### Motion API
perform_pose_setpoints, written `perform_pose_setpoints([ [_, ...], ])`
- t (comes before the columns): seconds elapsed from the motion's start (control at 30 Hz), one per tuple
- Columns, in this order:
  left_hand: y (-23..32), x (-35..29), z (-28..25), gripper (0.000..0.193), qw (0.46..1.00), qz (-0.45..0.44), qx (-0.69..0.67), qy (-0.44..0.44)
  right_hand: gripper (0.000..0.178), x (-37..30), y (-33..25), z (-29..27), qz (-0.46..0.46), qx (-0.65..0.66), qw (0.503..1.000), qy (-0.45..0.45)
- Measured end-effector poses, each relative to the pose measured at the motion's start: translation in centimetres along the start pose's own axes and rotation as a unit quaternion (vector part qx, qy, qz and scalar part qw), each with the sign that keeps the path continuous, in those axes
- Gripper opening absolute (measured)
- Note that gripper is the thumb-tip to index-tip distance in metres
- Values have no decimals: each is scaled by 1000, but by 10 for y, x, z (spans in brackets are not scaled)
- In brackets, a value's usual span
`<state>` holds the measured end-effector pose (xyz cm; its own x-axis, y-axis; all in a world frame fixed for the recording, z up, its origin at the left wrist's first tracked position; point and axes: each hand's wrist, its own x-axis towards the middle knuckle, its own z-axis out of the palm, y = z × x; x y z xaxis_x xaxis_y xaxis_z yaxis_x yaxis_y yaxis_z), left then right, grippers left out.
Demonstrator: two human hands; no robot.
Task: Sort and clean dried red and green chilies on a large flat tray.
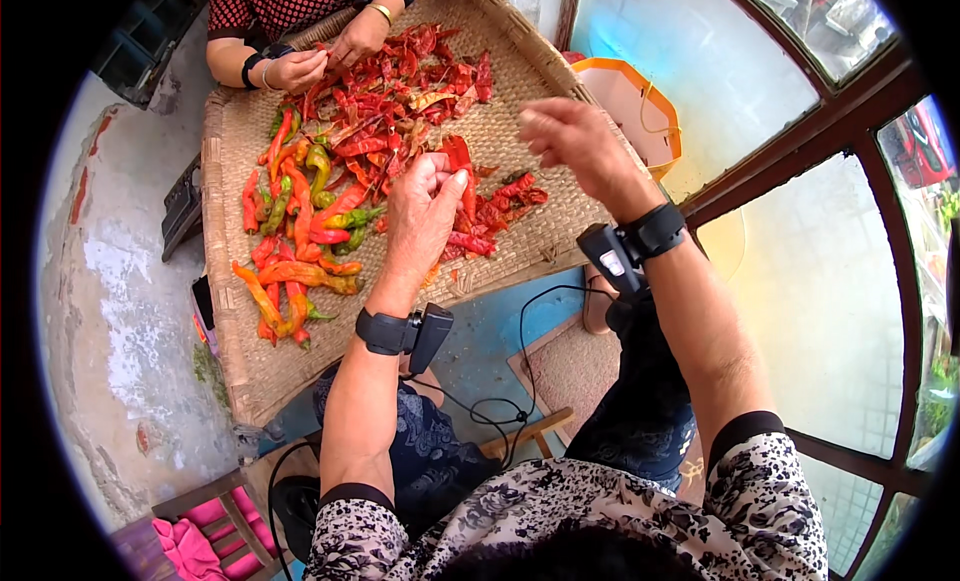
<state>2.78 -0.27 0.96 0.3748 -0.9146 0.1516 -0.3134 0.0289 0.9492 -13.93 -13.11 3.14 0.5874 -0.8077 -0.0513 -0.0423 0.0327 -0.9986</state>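
Note:
My left hand (422, 206) pinches a red chili pepper (457, 154) between thumb and fingers, above a large woven tray (270, 371). My right hand (580, 153) is raised over the tray's right side, apart from the pepper; its fingers are smeared by motion. Below and right of my left hand lies a small group of dark red peppers (507, 203). A bigger heap of wrinkled red peppers (400, 76) covers the tray's far middle. Fresher red, orange and green peppers (300, 206) are piled on its left side.
Across the tray, another person's hands (362, 39) hold something small and red. A yellow-rimmed container (620, 76) stands beyond the right edge, near framed glass panes (800, 281). Black cables (522, 415) hang below my wrists. A wooden stool (525, 433) is between my legs.

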Motion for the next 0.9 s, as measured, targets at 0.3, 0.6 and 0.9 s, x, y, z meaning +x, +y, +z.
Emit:
perform_pose_setpoints([
  [0.3, 3, -2, 0, 17, 1000, -4, -12, -13, 20, -3, 3, 31, -30, -90, 991, -97],
  [0.6, 0, -8, -18, 8, 980, 34, 186, -56, 12, 27, 15, -65, -5, 313, 935, 168],
  [0.9, -14, -18, -14, 17, 882, 217, 410, -79, 16, 34, 21, -73, 8, 464, 857, 224],
])
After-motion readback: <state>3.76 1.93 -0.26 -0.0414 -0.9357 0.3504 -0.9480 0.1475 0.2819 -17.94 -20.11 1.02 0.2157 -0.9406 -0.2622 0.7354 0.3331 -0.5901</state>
